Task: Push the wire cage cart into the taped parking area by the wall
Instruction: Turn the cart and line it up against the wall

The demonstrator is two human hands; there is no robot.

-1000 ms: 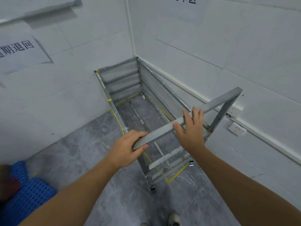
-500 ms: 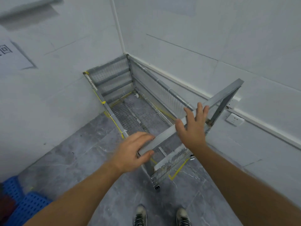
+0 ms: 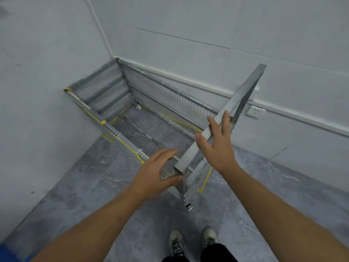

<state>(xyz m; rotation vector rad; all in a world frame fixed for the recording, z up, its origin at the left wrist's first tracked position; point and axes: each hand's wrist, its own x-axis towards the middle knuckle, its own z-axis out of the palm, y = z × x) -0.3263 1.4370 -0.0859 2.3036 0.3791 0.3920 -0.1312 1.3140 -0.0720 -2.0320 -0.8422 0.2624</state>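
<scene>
The grey wire cage cart (image 3: pixel 170 97) stands in the corner, its far end and right side close against the two walls. Yellow floor tape (image 3: pixel 204 180) shows around its near corner and along its left side. A flat metal handle bar (image 3: pixel 243 91) rises at the near end. My left hand (image 3: pixel 154 174) hovers at the bar's lower end with its fingers spread and its thumb just under the bar, not gripping. My right hand (image 3: pixel 217 144) lies flat on the middle of the bar, fingers stretched over it and thumb apart.
White tiled walls meet at the corner behind the cart. A wall socket (image 3: pixel 255 111) sits low on the right wall. My shoes (image 3: pixel 176 242) stand on the grey marble floor just behind the cart. A blue object (image 3: pixel 4 251) shows at the bottom left edge.
My left hand has loosened from its grip on the handle's end and its fingers are now spread. The view has tilted down, and the cart sits a little deeper in the corner.
</scene>
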